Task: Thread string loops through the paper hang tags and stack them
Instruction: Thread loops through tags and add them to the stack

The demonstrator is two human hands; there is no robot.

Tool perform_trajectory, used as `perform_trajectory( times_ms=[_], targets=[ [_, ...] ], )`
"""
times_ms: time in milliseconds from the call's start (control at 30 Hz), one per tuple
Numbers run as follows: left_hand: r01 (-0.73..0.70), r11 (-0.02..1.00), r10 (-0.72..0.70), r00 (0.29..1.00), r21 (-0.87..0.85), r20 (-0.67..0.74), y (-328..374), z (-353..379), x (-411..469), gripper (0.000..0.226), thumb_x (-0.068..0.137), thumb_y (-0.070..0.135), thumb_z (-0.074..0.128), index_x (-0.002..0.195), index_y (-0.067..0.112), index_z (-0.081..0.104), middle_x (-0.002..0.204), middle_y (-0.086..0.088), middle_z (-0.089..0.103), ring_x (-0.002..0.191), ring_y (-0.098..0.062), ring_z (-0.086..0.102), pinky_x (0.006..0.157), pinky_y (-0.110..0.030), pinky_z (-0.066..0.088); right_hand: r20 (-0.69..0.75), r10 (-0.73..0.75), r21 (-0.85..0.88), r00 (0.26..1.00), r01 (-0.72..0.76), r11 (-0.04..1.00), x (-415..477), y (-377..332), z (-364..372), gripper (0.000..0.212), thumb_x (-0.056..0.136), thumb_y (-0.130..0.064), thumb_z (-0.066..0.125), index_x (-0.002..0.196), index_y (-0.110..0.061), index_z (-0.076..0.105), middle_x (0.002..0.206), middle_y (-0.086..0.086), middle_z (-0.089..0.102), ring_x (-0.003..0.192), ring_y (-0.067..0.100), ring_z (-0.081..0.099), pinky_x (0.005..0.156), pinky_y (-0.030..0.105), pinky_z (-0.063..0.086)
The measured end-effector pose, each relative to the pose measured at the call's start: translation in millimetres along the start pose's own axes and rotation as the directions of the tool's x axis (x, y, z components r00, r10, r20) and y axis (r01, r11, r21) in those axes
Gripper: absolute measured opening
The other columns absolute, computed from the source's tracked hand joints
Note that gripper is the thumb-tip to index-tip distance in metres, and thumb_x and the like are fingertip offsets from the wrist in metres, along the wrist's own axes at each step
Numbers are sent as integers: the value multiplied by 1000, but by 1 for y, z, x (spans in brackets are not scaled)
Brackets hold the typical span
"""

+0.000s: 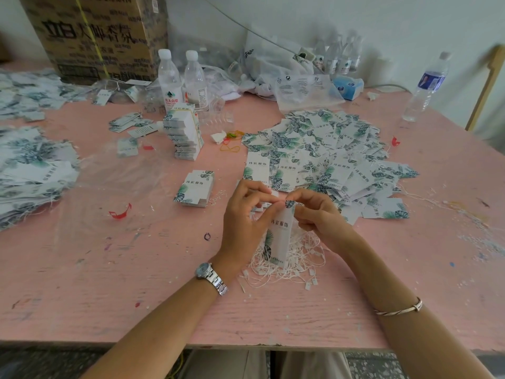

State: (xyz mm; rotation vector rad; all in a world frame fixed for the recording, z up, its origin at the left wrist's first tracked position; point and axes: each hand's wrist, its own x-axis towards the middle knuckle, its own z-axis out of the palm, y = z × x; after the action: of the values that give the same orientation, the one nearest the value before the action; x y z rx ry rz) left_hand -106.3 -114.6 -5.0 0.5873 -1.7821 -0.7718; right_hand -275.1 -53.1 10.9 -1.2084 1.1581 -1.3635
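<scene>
Pink table [109,296] under tag heaps [328,149]

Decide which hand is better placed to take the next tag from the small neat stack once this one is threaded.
Probably left. The left hand is beside the small stack; the right hand would have to cross over the held tag.

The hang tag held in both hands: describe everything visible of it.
The hang tag is a long white paper card with dark printed characters mid-way and green leaf prints at its top and lower left. It stands roughly upright, its top end pinched between the left hand and right hand, its lower end over the pile of white string loops. Whether a string is through it cannot be told.
</scene>
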Motion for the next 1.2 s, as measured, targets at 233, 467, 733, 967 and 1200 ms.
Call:
perform_trajectory(
  times_ms=[233,467,733,967,1200],
  targets=[
    [-65,997,66,998,49,-18,0,1,-1,27,89,31,71,93,4,75,102,-4,58,97,-19,61,80,-42,54,-54,2,-62,999,-5,998,3,-2,0,35,97,-49,52,120,-26,66,89,-2,50,62,26,35,51,26,29],
    [-80,995,83,996,64,-30,0,2,-2,30,89,34,68,93,5,75,102,-2,58,92,-20,61,77,-43,54,-16,8,-103,1000,-10,995,-2,-5,4,9,90,-33,66,91,-25,71,80,-1,69,75,18,67,62,24,53],
    [-115,987,119,992,109,-36,2,1,-3,29,91,34,68,93,6,76,103,-3,58,90,-22,63,76,-49,55,-26,0,-68,1000,-2,998,-1,-4,3,6,85,-25,69,83,-20,71,81,1,65,75,22,64,62,30,46],
    [-127,923,197,967,363,-163,2,-16,7,18,93,20,70,106,8,72,108,-6,61,95,-14,59,75,-37,57,-72,15,-27,997,-17,999,0,-5,0,6,77,-26,74,72,-26,71,78,-9,64,70,14,63,54,20,44],
    [209,745,-26,958,634,-285,-10,-58,30,39,91,22,68,126,9,59,123,-12,55,109,-26,53,78,-35,52,-86,4,31,996,-1,1000,0,-5,-1,17,80,-17,68,65,-25,71,77,-14,64,64,7,62,50,13,42]
  ],
)
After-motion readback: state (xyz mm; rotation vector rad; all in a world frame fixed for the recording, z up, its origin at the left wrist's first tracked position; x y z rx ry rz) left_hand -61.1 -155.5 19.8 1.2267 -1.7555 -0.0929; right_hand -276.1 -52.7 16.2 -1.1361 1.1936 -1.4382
